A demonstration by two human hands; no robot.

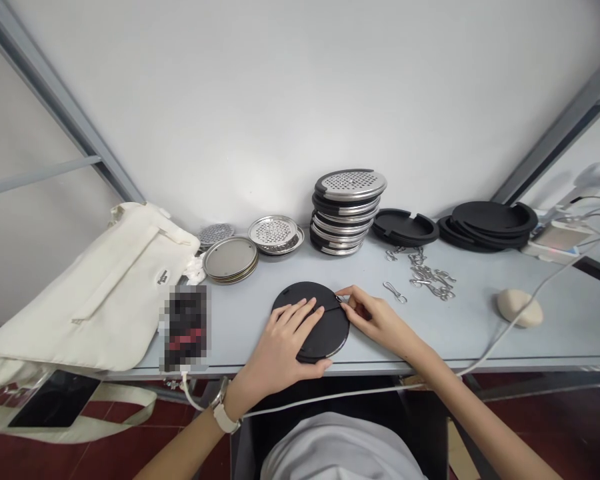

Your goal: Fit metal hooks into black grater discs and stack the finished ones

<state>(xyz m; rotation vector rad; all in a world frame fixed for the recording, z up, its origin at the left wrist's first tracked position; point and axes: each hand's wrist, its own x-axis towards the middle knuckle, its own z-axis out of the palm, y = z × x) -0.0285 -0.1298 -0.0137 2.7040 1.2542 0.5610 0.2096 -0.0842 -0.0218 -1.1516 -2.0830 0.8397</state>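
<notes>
A round black disc (327,333) with a seam across it lies near the table's front edge. My left hand (283,343) holds it down, fingers spread over its top and thumb along the near rim. At the disc's right rim, my right hand (373,317) is closed in a pinch on a small metal clip (339,299), mostly hidden by the fingertips. Just to the right lies a single metal snap hook (395,292), with a loose pile of similar snap hooks (433,280) beyond it.
Behind stands a tall stack of grater discs in black holders (349,213). Left of it are perforated metal discs (274,232) and plain metal lids (230,258). Black trays (490,225) sit at right. A white bag (105,287), a beige mouse (520,307) and a white cable (500,340) flank the work area.
</notes>
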